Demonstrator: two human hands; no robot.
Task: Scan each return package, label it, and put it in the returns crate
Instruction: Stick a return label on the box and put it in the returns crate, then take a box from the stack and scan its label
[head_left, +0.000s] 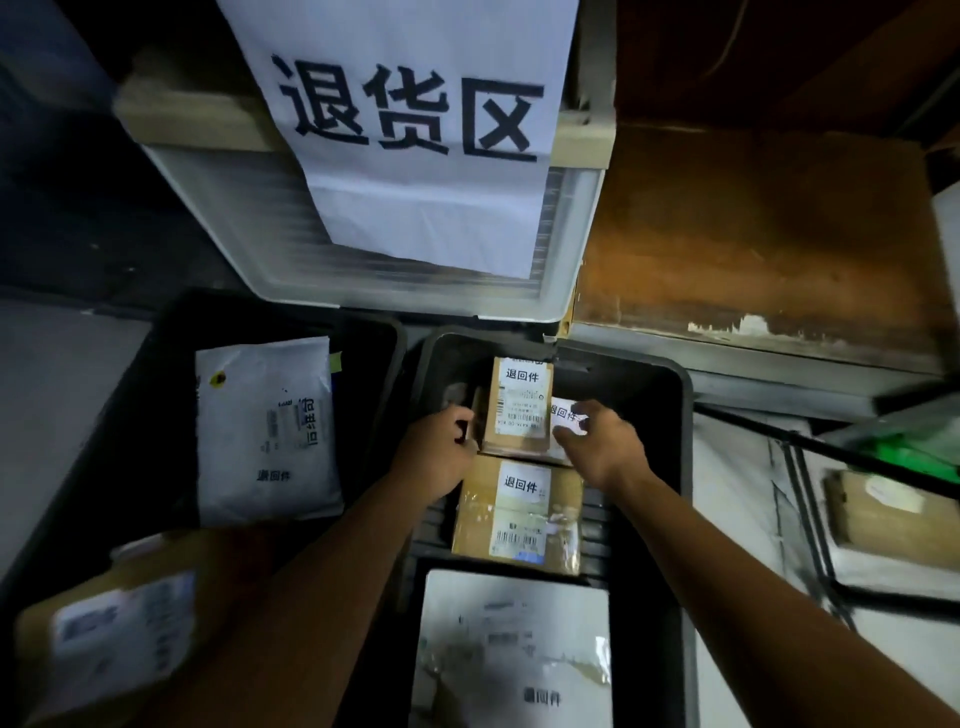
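Step in hand, likely: settling labelled package into returns crate (683, 426). Small carton (519, 410) lies at crate's far end, touching 2nd carton (519, 512) (both carry return labels). Left hand (441, 449) curls round small carton's left edge. Right hand (597, 441) pinches white labelled piece (563, 413) just beside small carton's right side. Next move calls for release, then fetching 1 more unscanned package. Hard to tell: white piece loose label or 3rd package. Fingertips hidden. Scanner not in view.
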